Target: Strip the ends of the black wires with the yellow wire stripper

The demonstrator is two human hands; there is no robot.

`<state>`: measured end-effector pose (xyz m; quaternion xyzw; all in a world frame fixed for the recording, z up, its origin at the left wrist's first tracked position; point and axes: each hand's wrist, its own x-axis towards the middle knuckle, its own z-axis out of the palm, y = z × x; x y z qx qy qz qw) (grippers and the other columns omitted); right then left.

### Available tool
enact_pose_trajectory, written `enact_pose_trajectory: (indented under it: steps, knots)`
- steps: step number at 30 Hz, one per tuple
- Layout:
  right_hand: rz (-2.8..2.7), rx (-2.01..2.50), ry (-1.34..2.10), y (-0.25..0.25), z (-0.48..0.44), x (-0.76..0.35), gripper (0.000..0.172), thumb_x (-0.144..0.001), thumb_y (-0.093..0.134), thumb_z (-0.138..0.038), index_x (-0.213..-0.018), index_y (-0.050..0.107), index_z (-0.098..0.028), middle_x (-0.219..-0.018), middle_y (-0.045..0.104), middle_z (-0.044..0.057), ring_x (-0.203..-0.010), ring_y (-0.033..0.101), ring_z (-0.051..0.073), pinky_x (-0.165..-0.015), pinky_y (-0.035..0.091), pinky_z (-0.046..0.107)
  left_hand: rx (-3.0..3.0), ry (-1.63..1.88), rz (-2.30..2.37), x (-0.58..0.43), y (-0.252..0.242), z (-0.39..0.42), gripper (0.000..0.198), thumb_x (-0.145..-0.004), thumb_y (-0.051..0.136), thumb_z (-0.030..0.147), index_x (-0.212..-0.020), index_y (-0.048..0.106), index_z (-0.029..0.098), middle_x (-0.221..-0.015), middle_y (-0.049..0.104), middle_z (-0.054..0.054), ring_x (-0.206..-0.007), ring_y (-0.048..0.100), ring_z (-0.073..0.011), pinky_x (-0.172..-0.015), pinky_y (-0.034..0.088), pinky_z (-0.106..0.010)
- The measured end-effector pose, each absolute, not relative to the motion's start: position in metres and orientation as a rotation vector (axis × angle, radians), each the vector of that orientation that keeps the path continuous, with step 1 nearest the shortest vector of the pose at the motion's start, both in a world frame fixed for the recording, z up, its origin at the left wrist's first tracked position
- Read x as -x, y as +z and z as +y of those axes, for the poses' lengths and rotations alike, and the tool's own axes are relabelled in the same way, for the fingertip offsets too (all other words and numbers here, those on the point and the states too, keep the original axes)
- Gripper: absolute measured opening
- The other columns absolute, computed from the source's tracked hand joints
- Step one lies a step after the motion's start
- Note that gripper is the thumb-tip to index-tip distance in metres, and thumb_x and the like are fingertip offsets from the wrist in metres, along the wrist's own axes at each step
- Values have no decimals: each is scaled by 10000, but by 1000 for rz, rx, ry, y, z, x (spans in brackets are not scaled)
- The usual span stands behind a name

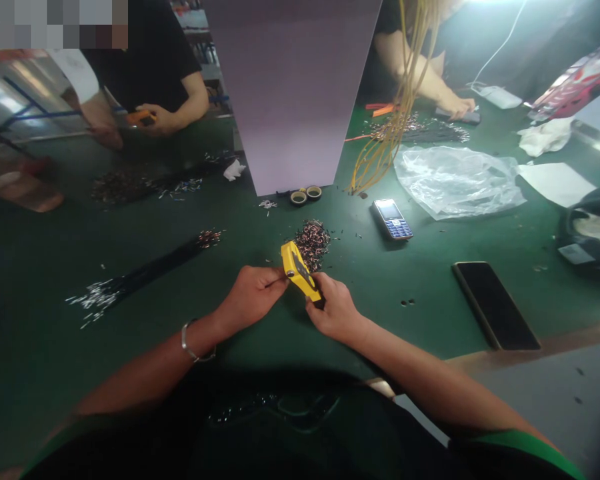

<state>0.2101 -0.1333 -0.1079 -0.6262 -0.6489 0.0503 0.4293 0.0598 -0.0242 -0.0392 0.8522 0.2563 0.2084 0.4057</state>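
Observation:
My right hand (335, 307) is wrapped round the handle of a yellow wire stripper (300, 272) with dark parts, its head tilted up and to the left. Against that head, my left hand (256, 293) is closed in a pinch; whatever lies between its fingertips is too small or hidden to name. Just beyond the tool sits a pile of short black and copper-coloured wire pieces (314, 241). A bundle of black wires (155, 270) lies to the left, with bare silvery ends at the near end and coppery ends at the far end.
A keypad phone (393, 220), a dark smartphone (496, 305) and a clear plastic bag (460, 181) lie on the right. Two tape rolls (306, 195) rest before a tall pale panel (295, 93). Yellow wires (405, 100) hang beside it. Co-workers' hands (155, 120) work across the table.

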Motion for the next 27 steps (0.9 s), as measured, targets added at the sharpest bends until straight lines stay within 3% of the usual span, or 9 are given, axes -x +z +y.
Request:
enact_pose_trajectory:
  steps: [11,16,21,27]
  knots:
    - [-1586,1589,189,-110,-131,-209,163,-727,465,-194,-890,454,-195,-604,548,3,-512,526,174,-521,398,264,-2137,487,640,-58,-45,-21,243,-844,511,191,-641,641,160,-606,596,46,-552,480,-72,-520,390,-199]
    - [-1572,1632,222,-114,-130,-211,174,-712,476,-202,-886,471,-195,-602,559,6,-510,532,175,-524,404,265,-2149,441,702,-59,-46,-20,249,-847,508,220,-641,634,160,-563,547,38,-563,492,-90,-547,401,-223]
    - [-1536,1689,257,-117,-129,-211,149,-703,491,-209,-851,483,-199,-593,569,5,-499,531,170,-517,398,259,-2142,432,720,-60,-50,-18,234,-851,500,238,-697,661,166,-619,601,15,-637,549,-117,-620,442,-253]
    - [-1573,1736,217,-114,-129,-213,105,-718,498,-227,-819,491,-201,-593,580,9,-523,553,181,-535,382,266,-2158,424,727,-62,-49,-17,258,-854,493,227,-674,664,157,-634,626,13,-610,545,-111,-603,432,-248]
